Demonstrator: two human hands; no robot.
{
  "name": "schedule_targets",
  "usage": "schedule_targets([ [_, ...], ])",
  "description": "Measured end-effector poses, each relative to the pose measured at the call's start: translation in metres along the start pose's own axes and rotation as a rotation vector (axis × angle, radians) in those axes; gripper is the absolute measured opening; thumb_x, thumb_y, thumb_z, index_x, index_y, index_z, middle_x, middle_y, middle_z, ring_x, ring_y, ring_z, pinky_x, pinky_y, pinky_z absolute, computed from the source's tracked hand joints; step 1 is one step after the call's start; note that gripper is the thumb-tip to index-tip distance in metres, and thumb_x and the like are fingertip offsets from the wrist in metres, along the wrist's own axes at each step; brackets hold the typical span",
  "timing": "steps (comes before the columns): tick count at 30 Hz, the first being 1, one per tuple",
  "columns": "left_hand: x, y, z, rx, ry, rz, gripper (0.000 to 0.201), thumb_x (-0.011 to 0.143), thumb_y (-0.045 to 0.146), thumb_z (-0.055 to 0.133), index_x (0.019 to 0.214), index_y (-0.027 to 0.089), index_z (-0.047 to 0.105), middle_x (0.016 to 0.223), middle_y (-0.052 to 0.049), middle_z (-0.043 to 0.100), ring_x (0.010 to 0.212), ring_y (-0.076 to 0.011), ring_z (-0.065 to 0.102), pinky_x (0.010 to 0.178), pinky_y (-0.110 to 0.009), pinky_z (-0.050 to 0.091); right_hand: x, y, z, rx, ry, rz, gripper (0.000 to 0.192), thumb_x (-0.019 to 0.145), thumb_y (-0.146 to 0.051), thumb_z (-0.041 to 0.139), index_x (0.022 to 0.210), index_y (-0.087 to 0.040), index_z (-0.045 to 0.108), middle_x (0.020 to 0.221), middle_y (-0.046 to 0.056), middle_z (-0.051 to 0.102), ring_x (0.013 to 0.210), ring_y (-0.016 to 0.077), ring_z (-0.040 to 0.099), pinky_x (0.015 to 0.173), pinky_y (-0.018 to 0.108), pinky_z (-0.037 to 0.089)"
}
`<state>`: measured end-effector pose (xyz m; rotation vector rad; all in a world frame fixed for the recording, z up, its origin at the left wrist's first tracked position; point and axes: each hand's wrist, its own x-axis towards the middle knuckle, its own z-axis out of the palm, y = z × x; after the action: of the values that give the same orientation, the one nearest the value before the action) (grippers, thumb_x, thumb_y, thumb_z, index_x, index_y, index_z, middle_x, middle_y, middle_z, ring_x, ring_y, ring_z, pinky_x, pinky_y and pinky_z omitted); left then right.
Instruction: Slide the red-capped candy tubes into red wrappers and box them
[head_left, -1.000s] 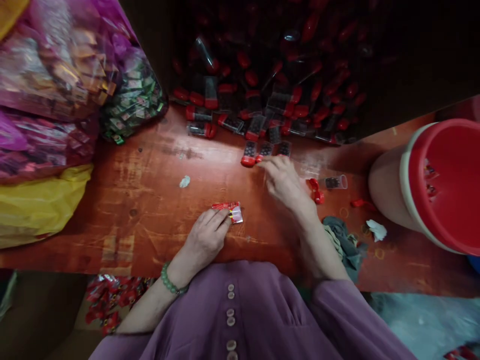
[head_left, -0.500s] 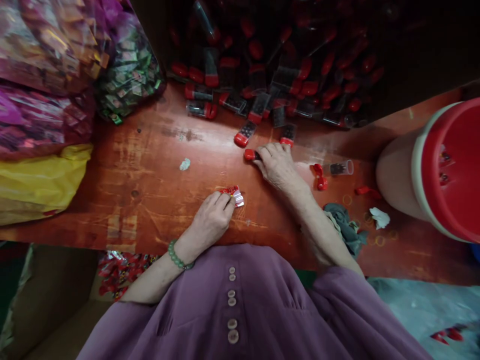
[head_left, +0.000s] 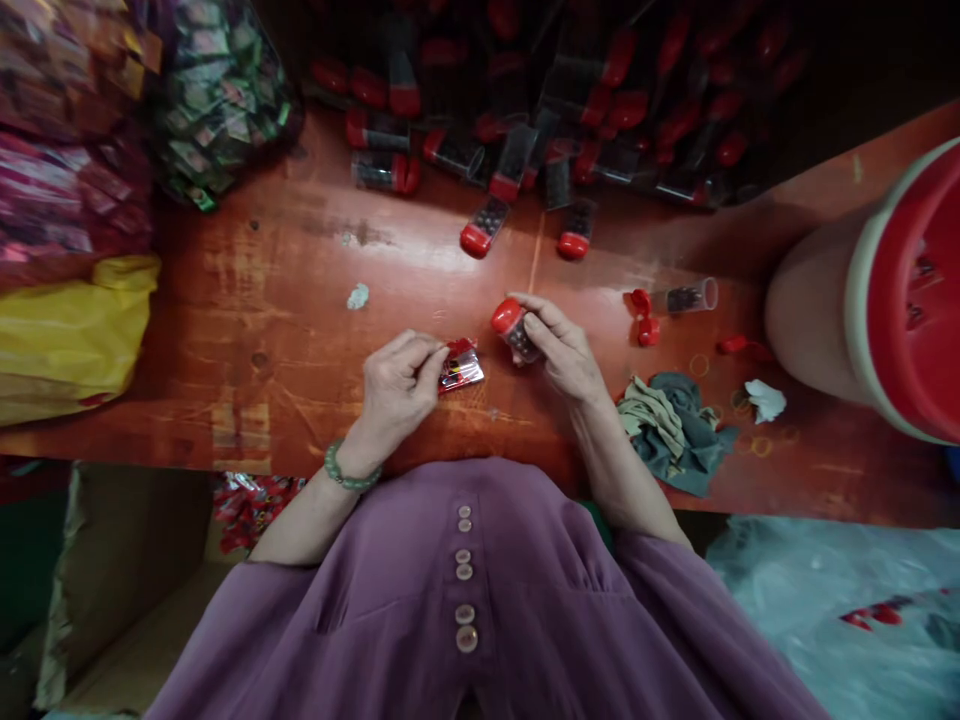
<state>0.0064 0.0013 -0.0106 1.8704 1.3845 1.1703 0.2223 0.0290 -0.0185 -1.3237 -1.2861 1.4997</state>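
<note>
Red-capped vial (head_left: 514,327) sits just above the centre of the frame, lifted off the orange-red table (head_left: 285,300) and tilted with its cap toward the upper left; the right hand (head_left: 562,345) has its fingers closed around the clear body, which shows dark contents. Just left of it, the left hand (head_left: 396,380) pinches a small red and silver packet (head_left: 459,365) between thumb and fingertips, the packet's lower edge at or near the tabletop. The packet and the vial are near each other but not touching. A green bead bracelet (head_left: 346,472) circles the left wrist. Above, two more capped vials (head_left: 480,228) lie on the table before a dark heap of similar vials (head_left: 570,90) along the top edge. To the right lie an open uncapped tube (head_left: 688,297), a loose red cap (head_left: 643,318), a crumpled grey-green cloth (head_left: 671,425) and a red bucket (head_left: 892,290). Bags of wrapped packets (head_left: 112,100) fill the upper left.
</note>
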Motion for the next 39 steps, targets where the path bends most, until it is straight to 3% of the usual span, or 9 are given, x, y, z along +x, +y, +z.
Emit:
schedule_targets([
  [4,0.003,0.001,-0.002,-0.118,0.05,-0.135,0.007,0.081,0.013,0.071,0.075,0.015,0.073,0.07,0.0,0.072,0.062,-0.009,0.064,0.06,-0.02,0.049,-0.008,-0.004,0.008,0.391,-0.019,0.102,0.043,0.083,-0.052,0.07,0.114,-0.023,0.062,0.074,-0.006,0.055,0.048,0.0054,0.04,0.043,0.019,0.035],
  [9,0.002,0.005,-0.005,-0.199,0.035,-0.223,0.006,0.074,0.011,0.076,0.073,0.017,0.074,0.072,0.0,0.075,0.065,-0.01,0.067,0.062,-0.021,0.052,-0.017,-0.022,0.008,0.505,-0.166,0.187,0.041,0.077,-0.042,0.078,0.11,-0.022,0.064,0.072,-0.007,0.053,0.044,0.0027,0.031,0.038,0.019,0.024],
  [14,0.002,0.003,-0.01,-0.155,0.015,-0.067,0.006,0.076,0.013,0.077,0.078,0.018,0.076,0.077,-0.001,0.076,0.069,-0.0107,0.068,0.066,-0.023,0.055,-0.025,-0.034,0.002,0.552,-0.335,0.3,0.042,0.081,-0.036,0.074,0.118,-0.022,0.062,0.064,-0.008,0.047,0.041,0.0023,0.023,0.036,0.018,0.014],
  [23,-0.001,0.002,-0.012,-0.173,-0.055,0.105,0.003,0.083,0.016,0.074,0.086,0.018,0.074,0.08,-0.003,0.076,0.074,-0.0125,0.07,0.072,-0.026,0.058,-0.024,-0.033,-0.004,0.49,-0.538,0.438,0.045,0.085,-0.034,0.069,0.128,-0.022,0.059,0.053,-0.011,0.038,0.038,0.0033,0.021,0.037,0.019,0.012],
  [34,-0.012,-0.004,-0.006,-0.106,-0.15,0.236,0.004,0.09,0.022,0.067,0.091,0.02,0.07,0.085,-0.001,0.075,0.077,-0.0124,0.07,0.073,-0.028,0.057,-0.017,-0.018,-0.005,0.397,-0.526,0.544,0.031,0.083,-0.033,0.069,0.108,-0.015,0.068,0.052,-0.009,0.047,0.038,0.003,0.028,0.037,0.018,0.014],
  [39,-0.015,-0.007,-0.004,0.012,-0.151,0.351,0.028,0.087,0.021,0.07,0.115,0.018,0.065,0.1,-0.008,0.076,0.094,-0.0185,0.071,0.082,-0.034,0.058,-0.016,-0.024,0.001,0.409,-0.457,0.522,0.024,0.082,-0.029,0.07,0.102,-0.015,0.068,0.06,-0.007,0.057,0.042,0.0026,0.037,0.04,0.017,0.021],
])
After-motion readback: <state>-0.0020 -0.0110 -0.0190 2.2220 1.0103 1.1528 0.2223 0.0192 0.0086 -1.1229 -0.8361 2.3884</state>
